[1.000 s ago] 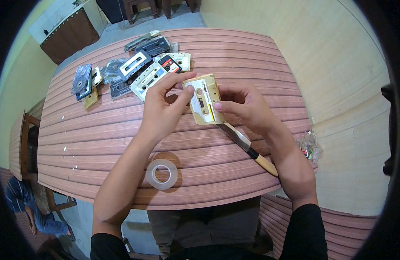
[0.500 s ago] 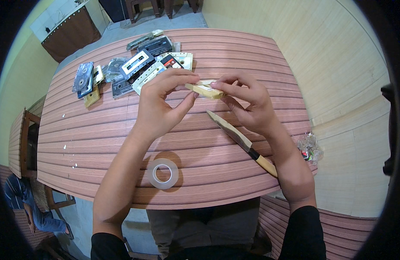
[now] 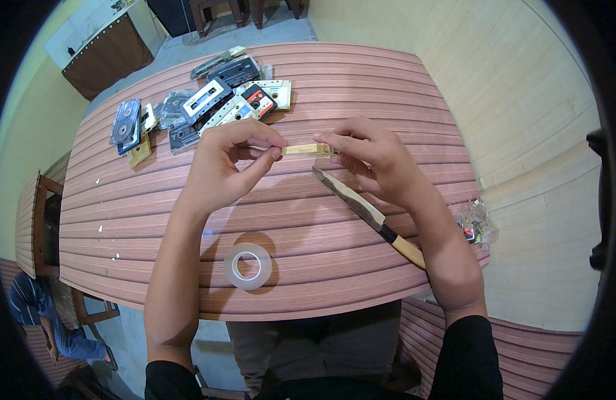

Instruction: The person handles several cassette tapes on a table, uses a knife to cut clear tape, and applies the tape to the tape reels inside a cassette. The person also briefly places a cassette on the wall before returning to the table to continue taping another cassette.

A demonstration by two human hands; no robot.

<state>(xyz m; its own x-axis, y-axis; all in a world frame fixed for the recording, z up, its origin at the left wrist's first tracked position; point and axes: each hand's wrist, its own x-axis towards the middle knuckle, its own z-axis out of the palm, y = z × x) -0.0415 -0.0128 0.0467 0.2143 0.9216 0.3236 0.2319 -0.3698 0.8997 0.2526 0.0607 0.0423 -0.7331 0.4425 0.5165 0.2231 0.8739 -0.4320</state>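
Between my hands is a yellowish cassette tape (image 3: 301, 149), seen edge-on above the table. My left hand (image 3: 229, 163) pinches its left end between thumb and fingers. At the other end, my right hand (image 3: 369, 155) grips it with the fingertips, which partly hide that end. A knife (image 3: 351, 196) with a black and pale wooden handle lies just below my right hand, its tip pointing up toward the cassette. Nearer me, a roll of clear tape (image 3: 231, 267) rests flat on the table.
Several cassettes (image 3: 208, 100) are heaped at the far left of the striped table (image 3: 361, 267), with a smaller stack (image 3: 127, 127) beside them. Crumpled clear plastic (image 3: 478, 223) lies at the right edge by the wall. A seated person (image 3: 55, 320) is at the lower left.
The cassette has turned from showing part of its face to edge-on and come slightly down and left. Both hands moved with it, keeping their hold.
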